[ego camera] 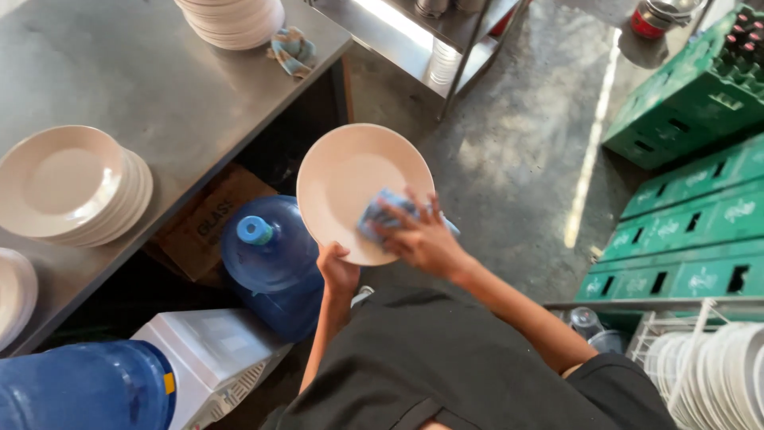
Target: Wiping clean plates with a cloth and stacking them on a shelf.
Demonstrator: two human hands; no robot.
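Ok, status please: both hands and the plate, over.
Left hand holds cream plate by lower rim. Right hand presses blue cloth on plate face. Nothing in the way.

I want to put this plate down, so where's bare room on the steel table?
The table is bare between the near plate stack, the far stack and the rag. Its near-left edge is crowded with stacks. The left hand holds the plate; the right hand presses a cloth on it.

Plate stack on table
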